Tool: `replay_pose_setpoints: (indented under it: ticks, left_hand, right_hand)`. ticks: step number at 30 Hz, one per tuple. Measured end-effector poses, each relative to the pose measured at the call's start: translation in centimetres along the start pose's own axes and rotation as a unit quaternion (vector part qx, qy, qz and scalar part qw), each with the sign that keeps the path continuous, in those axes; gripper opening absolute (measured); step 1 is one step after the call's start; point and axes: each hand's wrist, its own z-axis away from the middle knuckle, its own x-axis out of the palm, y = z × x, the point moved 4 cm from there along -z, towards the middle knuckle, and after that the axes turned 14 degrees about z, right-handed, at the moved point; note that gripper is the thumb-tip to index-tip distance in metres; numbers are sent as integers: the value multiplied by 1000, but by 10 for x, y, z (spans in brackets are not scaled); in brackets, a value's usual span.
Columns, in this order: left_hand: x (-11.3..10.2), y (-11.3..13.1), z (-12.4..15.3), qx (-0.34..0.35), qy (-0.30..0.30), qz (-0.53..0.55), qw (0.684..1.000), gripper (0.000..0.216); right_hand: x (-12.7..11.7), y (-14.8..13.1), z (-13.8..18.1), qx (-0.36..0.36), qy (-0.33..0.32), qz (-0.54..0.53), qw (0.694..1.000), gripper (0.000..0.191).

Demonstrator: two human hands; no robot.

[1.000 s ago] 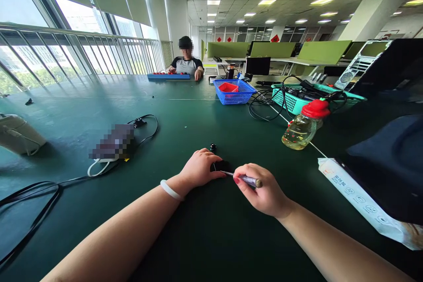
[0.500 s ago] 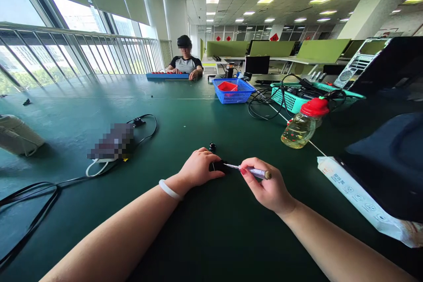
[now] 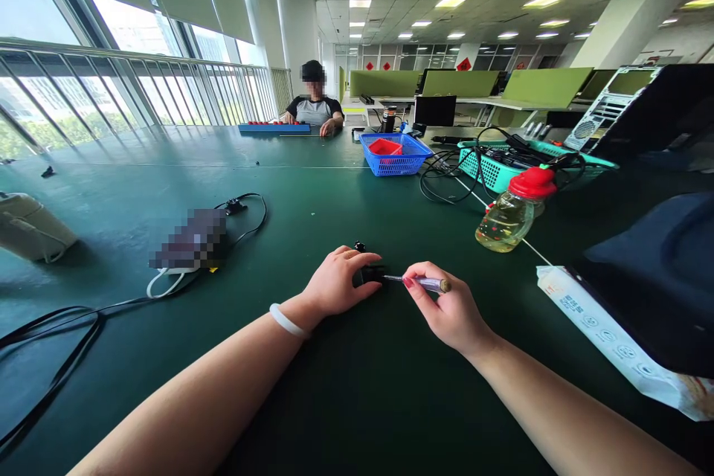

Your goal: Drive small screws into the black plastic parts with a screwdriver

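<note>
My left hand [image 3: 335, 281] is curled over a small black part [image 3: 370, 274] and holds it down on the green table [image 3: 346, 401]. My right hand [image 3: 449, 309] pinches a thin screwdriver [image 3: 421, 282] with a purple-silver handle, lying almost flat. Its metal tip meets the right side of the black part. A tiny black piece [image 3: 360, 246] lies loose just behind my left hand. I wear a white bangle [image 3: 285, 320] on the left wrist.
A bottle [image 3: 516, 212] with a red cap lies tilted to the right. Blue basket [image 3: 395, 155], teal basket [image 3: 491, 163] with cables behind. White packet [image 3: 608, 346] and dark bag [image 3: 663, 275] at right. Black cables [image 3: 50, 342] at left. Another person [image 3: 313, 105] sits far across.
My right hand has tilted the screwdriver flatter and shifted it slightly up and away. The left hand stays on the black part. The far person's blue tray slid a little left.
</note>
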Motion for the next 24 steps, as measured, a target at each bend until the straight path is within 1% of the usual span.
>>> replay_pose_setpoints:
  ticks: [3,5,7,10,12,15,19,21,24]
  left_hand:
    - [-3,2,1,2,26,-2,1000,43]
    - [-4,1,1,-14,42,-14,999,40]
    - [-5,-5,1,-47,61,-40,996,41]
    - [-10,-15,2,-118,110,-97,982,46]
    - [-13,-21,3,-156,125,-125,972,46]
    - [-14,-26,4,-190,107,-148,965,45]
    - [-16,-21,5,-214,95,-179,956,45]
    - [-17,-14,5,-213,89,-199,952,47]
    - [-16,-4,7,-190,80,-224,953,49]
  right_hand:
    - [-2,1,0,-3,28,-1,1000,11]
    - [-4,1,-1,-12,52,-1,999,9]
    - [-4,1,-3,-23,62,4,998,9]
    - [-1,3,-4,-28,49,11,998,10]
    - [1,6,-5,-20,44,11,999,9]
    - [2,8,-4,-4,39,7,999,9]
    - [2,8,-3,0,38,2,999,9]
    - [1,7,-3,-2,40,1,999,9]
    - [0,6,-4,-1,39,3,999,10]
